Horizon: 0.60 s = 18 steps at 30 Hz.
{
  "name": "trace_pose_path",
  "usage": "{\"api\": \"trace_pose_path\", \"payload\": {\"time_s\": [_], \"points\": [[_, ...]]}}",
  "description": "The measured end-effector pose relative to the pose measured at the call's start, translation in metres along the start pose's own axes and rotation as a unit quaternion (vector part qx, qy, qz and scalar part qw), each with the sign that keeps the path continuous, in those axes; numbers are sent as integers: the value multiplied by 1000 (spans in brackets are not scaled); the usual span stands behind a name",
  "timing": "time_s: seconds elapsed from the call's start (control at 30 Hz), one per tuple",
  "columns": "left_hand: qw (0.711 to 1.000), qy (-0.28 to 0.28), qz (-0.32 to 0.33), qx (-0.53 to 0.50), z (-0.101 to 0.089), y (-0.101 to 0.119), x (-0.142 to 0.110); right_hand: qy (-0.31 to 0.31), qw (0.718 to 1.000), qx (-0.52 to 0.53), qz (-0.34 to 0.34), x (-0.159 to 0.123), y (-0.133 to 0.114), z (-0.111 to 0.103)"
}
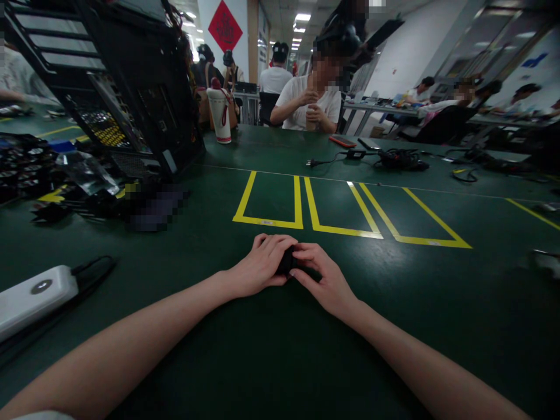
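Observation:
Both hands meet on a small black object [286, 262] low over the green table, in front of the yellow tape frames. My left hand [263, 265] wraps over its left side and top, fingers curved around it. From the right, my right hand [322, 274] pinches its near end between thumb and fingers. Most of the object is covered by my fingers, so its kind cannot be made out. Whether it touches the table is unclear.
Yellow tape outlines [280, 223] mark the green table [271, 350]. A black computer case [131, 87], a plastic bottle [87, 170] and a white power strip [37, 297] stand left. A cup [220, 114] and coiled cables [400, 158] lie farther back. A person [312, 99] sits opposite.

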<state>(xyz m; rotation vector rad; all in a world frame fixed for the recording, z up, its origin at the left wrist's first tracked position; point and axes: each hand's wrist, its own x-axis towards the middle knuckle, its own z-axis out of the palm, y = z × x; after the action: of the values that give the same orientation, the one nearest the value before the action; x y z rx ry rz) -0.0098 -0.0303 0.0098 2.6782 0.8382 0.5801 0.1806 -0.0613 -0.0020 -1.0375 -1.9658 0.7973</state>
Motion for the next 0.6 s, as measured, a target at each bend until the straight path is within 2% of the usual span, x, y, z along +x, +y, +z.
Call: {"api": "trace_pose_path", "payload": {"time_s": [0.2, 0.6], "points": [[1000, 1, -2, -5, 0, 0, -1, 0, 1000, 2, 19, 2, -2, 1], [1000, 4, -1, -10, 0, 0, 0, -1, 1000, -1, 3, -1, -3, -1]]}}
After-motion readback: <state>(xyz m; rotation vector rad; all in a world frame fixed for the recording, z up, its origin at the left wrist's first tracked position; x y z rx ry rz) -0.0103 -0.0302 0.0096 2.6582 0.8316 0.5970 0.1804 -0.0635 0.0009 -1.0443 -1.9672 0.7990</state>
